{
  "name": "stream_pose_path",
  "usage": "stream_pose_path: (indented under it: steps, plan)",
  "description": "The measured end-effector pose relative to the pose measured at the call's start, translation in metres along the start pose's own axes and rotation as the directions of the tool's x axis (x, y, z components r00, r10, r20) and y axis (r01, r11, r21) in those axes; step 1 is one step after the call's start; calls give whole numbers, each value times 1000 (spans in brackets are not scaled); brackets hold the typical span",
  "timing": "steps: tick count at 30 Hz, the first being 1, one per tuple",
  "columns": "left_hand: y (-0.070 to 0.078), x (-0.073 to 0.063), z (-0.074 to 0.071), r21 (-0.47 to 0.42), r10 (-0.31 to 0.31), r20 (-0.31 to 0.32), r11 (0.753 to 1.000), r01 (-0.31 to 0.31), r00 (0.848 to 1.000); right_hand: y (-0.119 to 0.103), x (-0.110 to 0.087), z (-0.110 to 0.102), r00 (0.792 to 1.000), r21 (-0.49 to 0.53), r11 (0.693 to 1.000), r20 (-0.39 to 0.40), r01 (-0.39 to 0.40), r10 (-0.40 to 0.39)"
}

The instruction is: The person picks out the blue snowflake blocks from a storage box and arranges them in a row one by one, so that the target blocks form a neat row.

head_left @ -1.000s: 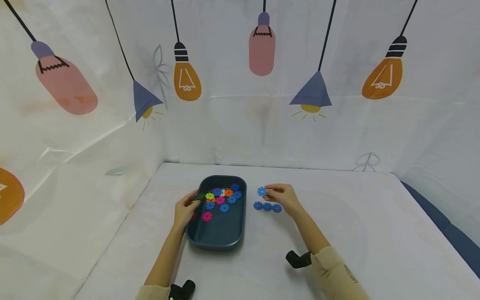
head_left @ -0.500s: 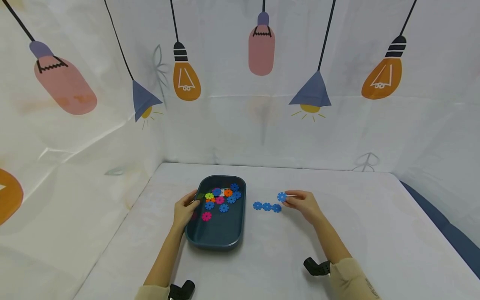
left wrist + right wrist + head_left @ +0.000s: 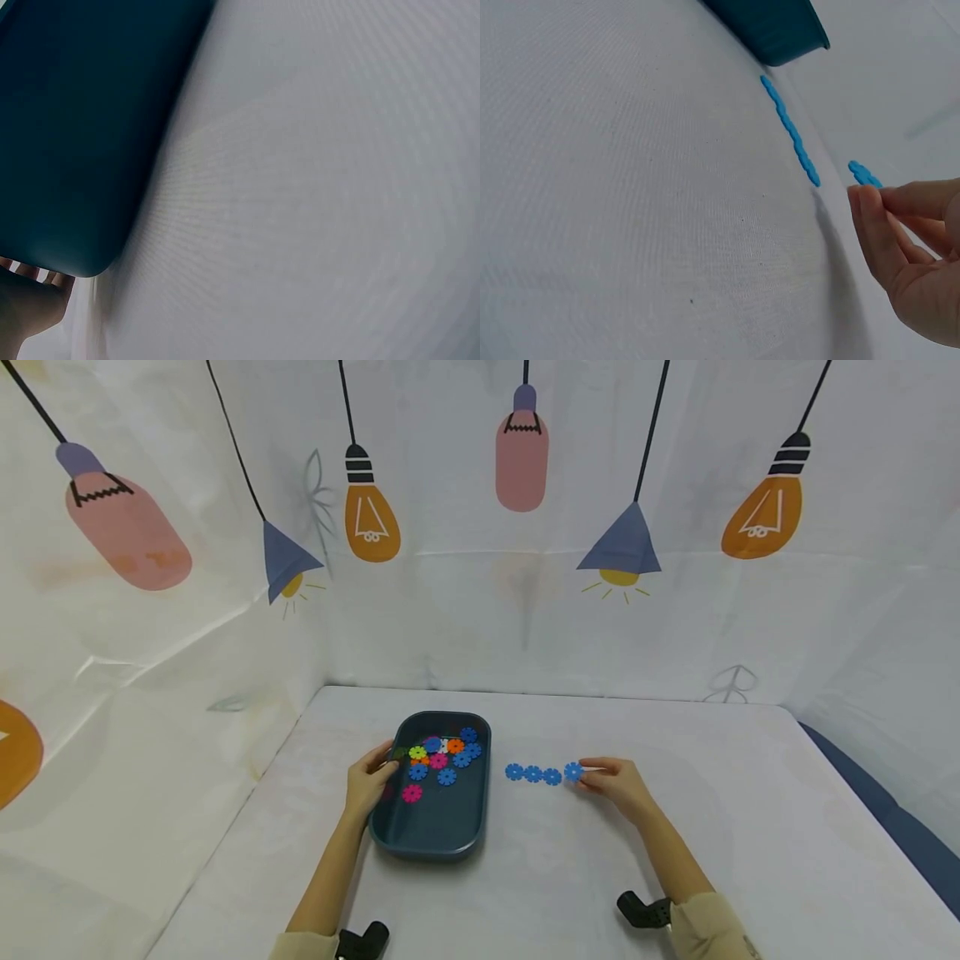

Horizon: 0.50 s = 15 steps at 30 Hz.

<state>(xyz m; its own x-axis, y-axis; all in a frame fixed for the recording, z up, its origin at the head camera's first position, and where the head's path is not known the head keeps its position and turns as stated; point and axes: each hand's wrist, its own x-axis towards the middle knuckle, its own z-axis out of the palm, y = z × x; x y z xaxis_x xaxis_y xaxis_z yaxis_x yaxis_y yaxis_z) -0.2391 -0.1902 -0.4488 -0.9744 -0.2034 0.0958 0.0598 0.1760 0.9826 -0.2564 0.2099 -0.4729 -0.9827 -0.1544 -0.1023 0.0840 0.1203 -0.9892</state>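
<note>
My right hand (image 3: 617, 783) pinches a blue snowflake disc (image 3: 573, 772) between thumb and fingertips. In the right wrist view this disc (image 3: 864, 173) hangs above the table, beyond the end of a row of 3 blue discs (image 3: 791, 133). Seen from the head, that row (image 3: 533, 774) lies flat, edge to edge, with the held disc at its right end. My left hand (image 3: 368, 781) grips the left rim of a dark teal tray (image 3: 431, 831), thumb over the edge. Inside lie several blue, pink, orange and yellow discs, mostly toward the far end.
A white-covered table (image 3: 720, 810) carries everything. Behind it hangs a white sheet (image 3: 465, 635) printed with lamps, and another stretch of sheet closes off the left. Dark blue fabric (image 3: 885, 802) runs past the table's right edge.
My right hand has carried the blue disc rightward past the row, then lowered it toward the row's right end. The left hand and tray have stayed put.
</note>
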Motion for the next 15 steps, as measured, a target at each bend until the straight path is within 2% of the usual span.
stream_pose_path:
  steps: [5,12,15]
  plan:
    - [1,-2,1,-6,-5,-1,1000,5,1000,5,0,-1,998,-81,996,-50,-28,24]
    - [5,-5,3,11,-10,-7,1000,10,1000,10,1,4,989,-48,995,-120,-87,81]
    - [1,-2,2,6,-12,-7,1000,12,1000,10,2,7,984,-47,993,-147,-106,98]
